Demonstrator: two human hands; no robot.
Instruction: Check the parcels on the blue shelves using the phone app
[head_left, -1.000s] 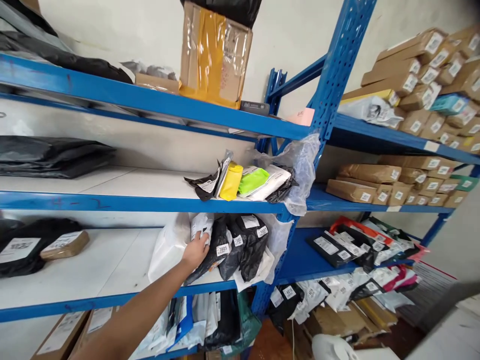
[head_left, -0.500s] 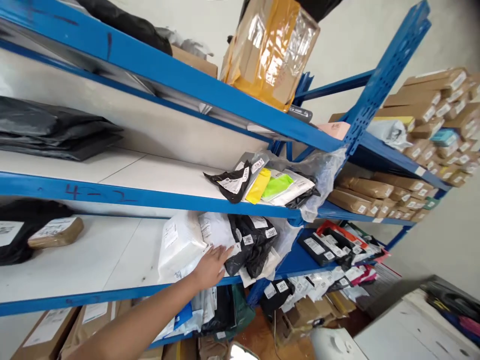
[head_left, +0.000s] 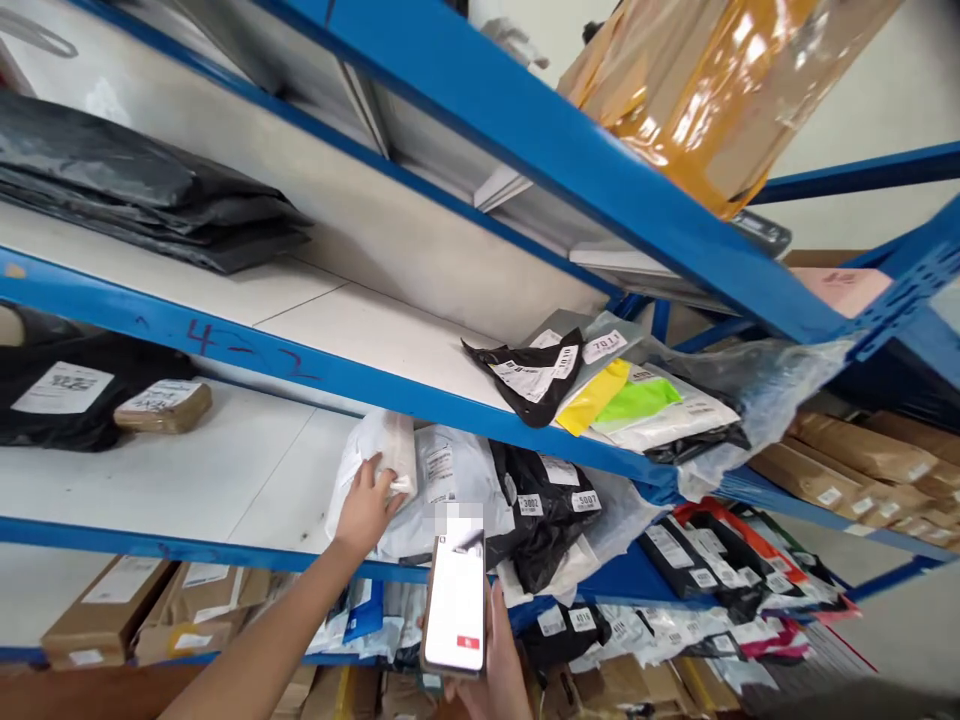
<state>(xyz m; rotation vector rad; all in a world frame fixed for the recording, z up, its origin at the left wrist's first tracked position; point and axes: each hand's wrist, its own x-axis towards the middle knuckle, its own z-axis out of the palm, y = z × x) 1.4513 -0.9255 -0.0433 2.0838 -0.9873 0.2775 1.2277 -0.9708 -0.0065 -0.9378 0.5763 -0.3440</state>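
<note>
Fingers of the left hand (head_left: 365, 508) press on a white parcel (head_left: 379, 465) at the lower middle of the frame; it sits on the white shelf (head_left: 225, 470), not lifted. Below it, the right hand (head_left: 491, 665) wraps around a phone (head_left: 454, 605). Black bags (head_left: 547, 500) lean beside the parcel. Blue racks (head_left: 525, 130) of packages fill the room.

It is a storeroom for parcels: tall blue shelves (head_left: 420, 395) hold mail bags (head_left: 551, 500) and brown boxes (head_left: 855, 465) with labels.
</note>
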